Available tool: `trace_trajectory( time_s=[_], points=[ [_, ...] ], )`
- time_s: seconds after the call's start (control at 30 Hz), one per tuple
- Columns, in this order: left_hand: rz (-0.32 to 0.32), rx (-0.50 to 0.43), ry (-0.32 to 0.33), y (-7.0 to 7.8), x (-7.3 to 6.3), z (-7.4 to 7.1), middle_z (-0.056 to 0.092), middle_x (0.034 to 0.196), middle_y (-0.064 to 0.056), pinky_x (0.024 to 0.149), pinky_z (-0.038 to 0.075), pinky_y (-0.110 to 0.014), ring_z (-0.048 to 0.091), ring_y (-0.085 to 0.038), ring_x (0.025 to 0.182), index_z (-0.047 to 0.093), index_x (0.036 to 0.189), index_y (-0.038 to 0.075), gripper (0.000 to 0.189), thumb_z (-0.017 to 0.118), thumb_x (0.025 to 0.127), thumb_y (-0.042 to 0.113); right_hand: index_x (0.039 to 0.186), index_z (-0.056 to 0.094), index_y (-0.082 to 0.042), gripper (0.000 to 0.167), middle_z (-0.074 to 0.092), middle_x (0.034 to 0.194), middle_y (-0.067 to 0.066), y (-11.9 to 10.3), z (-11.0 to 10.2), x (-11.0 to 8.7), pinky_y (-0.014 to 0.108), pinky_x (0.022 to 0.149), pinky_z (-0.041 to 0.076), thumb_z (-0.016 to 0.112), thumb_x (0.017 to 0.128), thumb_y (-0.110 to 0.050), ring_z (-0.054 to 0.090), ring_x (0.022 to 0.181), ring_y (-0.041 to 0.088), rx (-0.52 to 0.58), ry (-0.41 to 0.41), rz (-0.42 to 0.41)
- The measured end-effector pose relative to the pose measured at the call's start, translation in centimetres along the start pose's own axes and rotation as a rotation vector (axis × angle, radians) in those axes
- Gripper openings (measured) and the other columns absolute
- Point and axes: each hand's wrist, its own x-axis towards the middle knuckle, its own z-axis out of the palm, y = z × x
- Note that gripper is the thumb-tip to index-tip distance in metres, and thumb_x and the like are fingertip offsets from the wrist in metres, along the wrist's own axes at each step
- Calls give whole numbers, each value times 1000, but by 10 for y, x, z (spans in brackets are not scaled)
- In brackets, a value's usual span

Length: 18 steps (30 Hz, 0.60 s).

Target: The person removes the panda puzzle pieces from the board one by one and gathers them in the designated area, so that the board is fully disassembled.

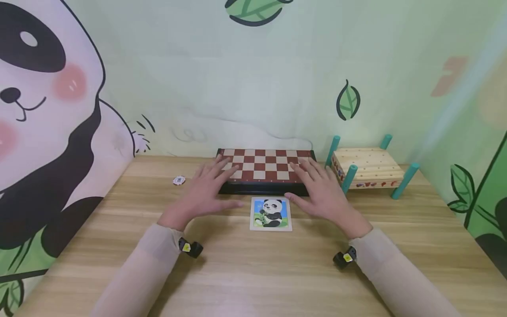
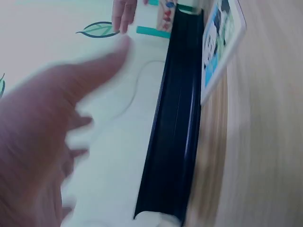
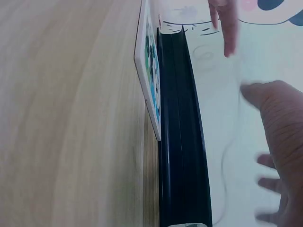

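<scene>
Only the head view shows the checkered top of the rectangular red-and-cream chessboard [image 1: 259, 166], behind the square white-bordered panda picture [image 1: 271, 214] and between bare left hand [image 1: 206, 189] and right hand [image 1: 322, 191], fingers spread apart; wrist views catch its black side.

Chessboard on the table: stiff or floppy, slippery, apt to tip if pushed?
The chessboard is probably stiff: its top looks flat and its body thick. It seems unlikely to roll or tip, sitting broad and low on the table. Its black side has a glossy sheen, so it may be somewhat slippery to grip.
</scene>
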Motion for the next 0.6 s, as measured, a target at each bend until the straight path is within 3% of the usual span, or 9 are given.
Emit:
trace_trajectory(
  time_s=[0.13,0.2,0.37,0.5,0.6],
  points=[
    [56,-370,-88,9,-1,3,56,143,4,109,41,-51,49,-18,134,52,147,25,68,68,90,59,139,56,-6,55,61,137,12,-3,1,0,48,105,47,61,99,-43,56,128,28,223,-36,-67],
    [44,-463,-167,12,-2,10,62,134,6,106,46,-46,55,-15,126,57,141,21,62,70,90,54,134,59,-5,45,65,131,10,-6,4,-2,44,102,51,63,100,-35,60,123,25,327,-97,-85],
    [39,-384,-295,11,-1,34,55,144,1,111,40,-41,49,-17,133,53,146,15,79,74,84,59,130,62,-4,37,64,130,8,-11,19,-6,43,104,48,65,100,-25,58,124,22,524,-205,-87],
    [78,-322,-299,9,-1,50,46,153,-1,117,32,-43,39,-20,141,45,151,16,89,75,81,62,133,62,-5,38,62,134,8,-15,34,-7,45,109,44,65,100,-24,54,129,24,639,-235,-48],
    [103,-316,-277,9,-1,57,41,156,0,118,29,-45,34,-21,145,42,153,19,92,74,80,65,134,61,-5,39,62,136,8,-19,44,-5,46,111,42,64,100,-24,53,131,25,663,-242,-35]
  ],
)
